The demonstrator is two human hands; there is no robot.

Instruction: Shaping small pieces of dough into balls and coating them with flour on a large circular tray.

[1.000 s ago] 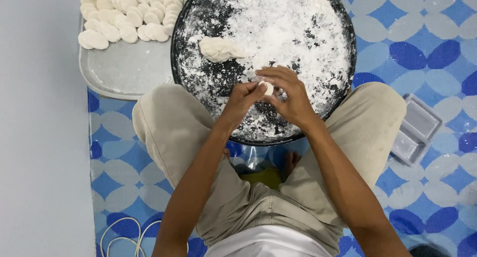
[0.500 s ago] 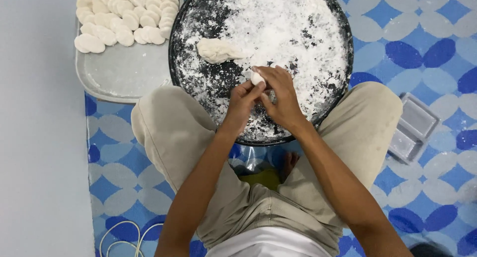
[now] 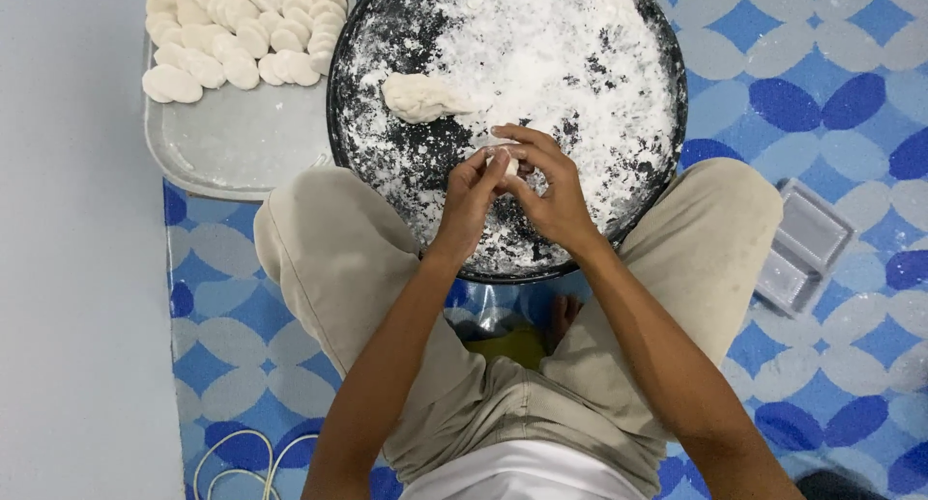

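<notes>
Pinching a small dough piece [image 3: 502, 159] between both sets of fingertips, I have my left hand [image 3: 471, 199] and right hand [image 3: 546, 186] clasped on it together — just above the floured round black tray [image 3: 372, 36]. A larger dough lump [image 3: 422, 96] lies in the flour nearby — shaped pieces [image 3: 232, 31] fill the grey tray [image 3: 232, 138] to my left.

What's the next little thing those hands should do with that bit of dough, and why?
Probably keep pressing it flat. The left hand and right hand pinch a small dough piece over the floured pan, while flattened discs fill the grey tray.
</notes>
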